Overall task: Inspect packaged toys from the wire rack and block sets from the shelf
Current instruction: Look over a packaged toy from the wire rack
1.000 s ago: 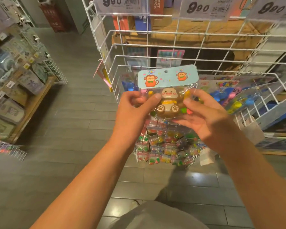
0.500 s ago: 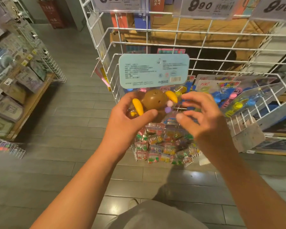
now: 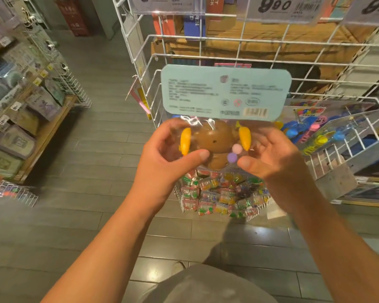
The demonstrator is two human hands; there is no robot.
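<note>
The clear plastic bag with a pale blue cardboard header and a brown monkey toy inside (image 3: 217,127) is held up in front of the white wire rack (image 3: 260,62), with the printed back of the header turned to the camera. It is gripped by the left hand (image 3: 169,158), whose thumb is pressed across the lower front of the bag while the fingers are curled behind it. The right hand (image 3: 274,158) is set at the bag's 3 o'clock edge, thumb pointing inward; whether its fingers are clamped on the plastic or merely resting against it cannot be told.

A slip is judged the main risk — the film looks slick, and the weight seems to be carried by one thumb grip, so the bag could be dropped to the grey tiled floor (image 3: 96,149) if that hold were loosened. The header could also be creased if the bag were squeezed harder.

Inside the bag, two yellow pieces and small pink and purple balls are seen beside the brown figure. At 6 o'clock, a wire basket of small multicoloured wrapped packets (image 3: 221,193) is filled to its rim. At 3 o'clock, carded blue and yellow toys (image 3: 315,132) are stacked in the rack's basket. At 9 o'clock, a wooden shelf of packaged goods (image 3: 20,127) is visible — well apart.
</note>
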